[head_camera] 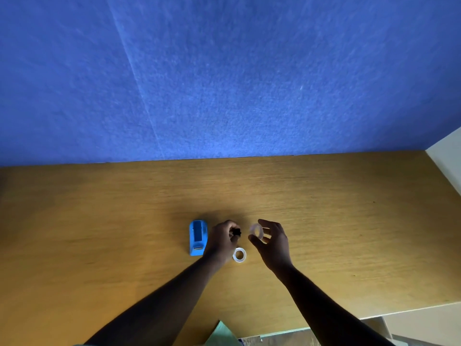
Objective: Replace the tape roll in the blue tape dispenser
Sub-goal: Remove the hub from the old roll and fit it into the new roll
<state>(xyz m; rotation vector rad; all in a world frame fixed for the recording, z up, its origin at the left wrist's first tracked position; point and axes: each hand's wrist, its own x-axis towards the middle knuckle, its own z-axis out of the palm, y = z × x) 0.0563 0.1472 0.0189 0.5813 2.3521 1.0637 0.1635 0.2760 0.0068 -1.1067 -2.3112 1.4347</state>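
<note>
The blue tape dispenser [198,238] lies on the wooden desk [324,208], its roll slot showing dark and without a roll. My left hand [222,239] hovers just right of it, fingers closed on a small black spindle [237,232]. My right hand [272,242] holds a translucent tape roll [257,231] between thumb and fingertips, a short gap from the spindle. A white tape roll [239,254] lies flat on the desk below and between my hands.
A blue felt partition [224,78] rises along the desk's far edge. A pale wall [446,156] bounds the right side. The desk's near edge runs at the lower right, with a green paper corner [220,334] below it.
</note>
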